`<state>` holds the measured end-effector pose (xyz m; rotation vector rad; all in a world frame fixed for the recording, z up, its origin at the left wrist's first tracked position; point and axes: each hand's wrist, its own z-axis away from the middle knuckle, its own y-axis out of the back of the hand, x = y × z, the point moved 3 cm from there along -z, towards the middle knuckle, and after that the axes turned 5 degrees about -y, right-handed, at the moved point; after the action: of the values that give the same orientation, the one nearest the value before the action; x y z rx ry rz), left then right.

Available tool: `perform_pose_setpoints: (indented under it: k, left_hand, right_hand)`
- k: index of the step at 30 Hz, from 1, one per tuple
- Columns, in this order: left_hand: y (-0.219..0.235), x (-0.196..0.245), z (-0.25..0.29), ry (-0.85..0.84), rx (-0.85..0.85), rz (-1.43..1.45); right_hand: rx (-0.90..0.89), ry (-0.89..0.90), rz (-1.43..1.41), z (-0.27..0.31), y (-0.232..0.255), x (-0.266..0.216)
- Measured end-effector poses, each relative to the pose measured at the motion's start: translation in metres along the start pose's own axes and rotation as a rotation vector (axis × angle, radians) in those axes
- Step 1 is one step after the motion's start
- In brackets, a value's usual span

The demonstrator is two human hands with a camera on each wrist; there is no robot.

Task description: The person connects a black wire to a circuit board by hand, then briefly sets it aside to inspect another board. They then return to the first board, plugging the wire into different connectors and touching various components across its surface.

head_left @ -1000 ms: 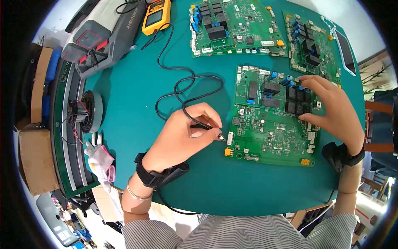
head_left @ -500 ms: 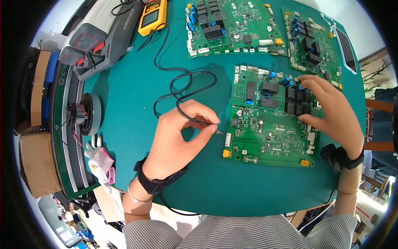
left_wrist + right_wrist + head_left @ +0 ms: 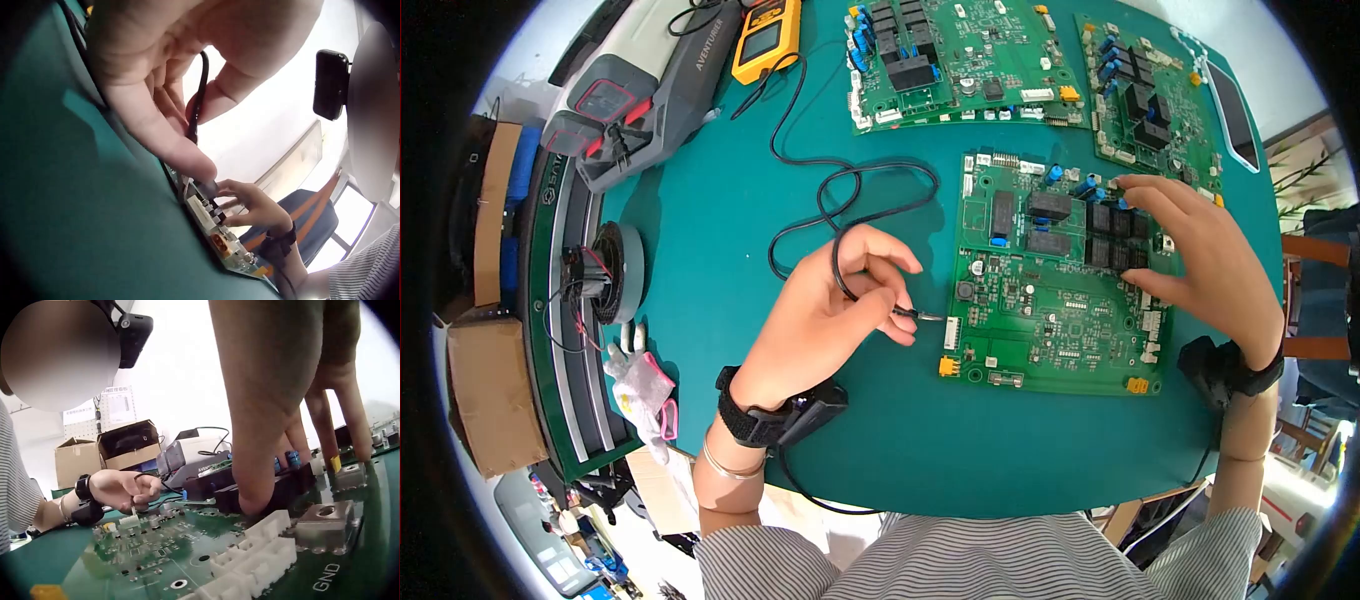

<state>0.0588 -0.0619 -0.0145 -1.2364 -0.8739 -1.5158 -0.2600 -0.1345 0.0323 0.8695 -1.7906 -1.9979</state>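
Observation:
My left hand pinches a slim black test probe with a metal tip and a black cable. Its tip points at the white connector on the left edge of a green circuit board, right at that edge. In the left wrist view the thumb and fingers bend around the probe. The right hand rests on the same board, fingers spread, thumb and fingertips on either side of the black relays. The right wrist view has its thumb against a black relay.
Behind lie stacked circuit boards, another board and a phone. The black cable loops across the green mat near a yellow handheld meter. Farther left are a grey case, a round reel and gloves.
My left hand first drew the probe back slightly from the board's left edge, then came back toward the white connector with its fingers spread more. The right hand has stayed on the relays.

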Motion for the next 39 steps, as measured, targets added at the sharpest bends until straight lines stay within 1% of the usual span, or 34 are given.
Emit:
perform_pose_setpoints:
  k: [1, 2, 4, 6, 7, 9, 11, 13, 17, 19, 28, 32, 35, 37, 38, 39]
  left_hand:
    - [-0.001, -0.001, 0.001, 0.01, -0.053, 0.015]
    - [0.0, 0.0, 0.001, 0.01, -0.054, 0.014]
    - [-0.003, 0.003, 0.003, 0.082, -0.167, -0.012]
    - [-0.003, 0.004, 0.003, 0.078, -0.185, -0.025]
    - [-0.003, 0.004, 0.003, 0.076, -0.203, -0.037]
    - [-0.002, 0.006, 0.002, 0.059, -0.233, -0.047]
    - [0.001, 0.004, 0.0, 0.046, -0.257, -0.055]
    - [0.004, -0.002, -0.001, 0.001, -0.398, -0.044]
    - [0.01, -0.004, 0.0, 0.05, -0.419, -0.019]
    - [0.011, -0.001, 0.0, 0.008, -0.503, -0.083]
    - [0.008, -0.003, 0.001, -0.002, -0.537, -0.154]
    - [0.006, -0.002, 0.001, -0.02, -0.53, -0.147]
    - [0.002, 0.0, 0.002, -0.039, -0.523, -0.199]
    - [-0.002, 0.001, 0.004, -0.077, -0.462, -0.218]
    - [-0.008, 0.002, 0.006, -0.077, -0.464, -0.217]
    - [-0.013, 0.002, 0.007, -0.05, -0.403, -0.259]
  right_hand:
    - [0.0, -0.001, 0.0, 0.0, 0.001, 0.0]
    - [-0.008, -0.008, 0.007, -0.001, 0.001, -0.001]
    - [-0.016, -0.014, 0.013, -0.003, 0.0, -0.001]
    - [0.02, 0.06, -0.03, -0.006, -0.003, 0.0]
    - [0.02, 0.06, -0.03, -0.008, -0.006, 0.002]
    - [0.06, 0.162, -0.125, -0.013, -0.009, 0.005]
    - [0.059, 0.154, -0.146, -0.013, -0.011, 0.006]
    - [0.06, 0.15, -0.166, -0.014, -0.011, 0.006]
    - [0.049, 0.134, -0.173, -0.014, -0.01, 0.006]
    - [0.036, 0.129, -0.185, -0.015, -0.01, 0.006]
    - [0.033, 0.117, -0.159, -0.015, -0.011, 0.003]
    - [0.035, 0.116, -0.167, -0.014, -0.011, 0.003]
    - [0.042, 0.113, -0.177, -0.014, -0.012, 0.003]
    - [0.045, 0.109, -0.18, -0.014, -0.011, 0.002]
    - [0.047, 0.11, -0.178, -0.014, -0.011, 0.002]
    - [0.048, 0.111, -0.177, -0.014, -0.01, 0.001]
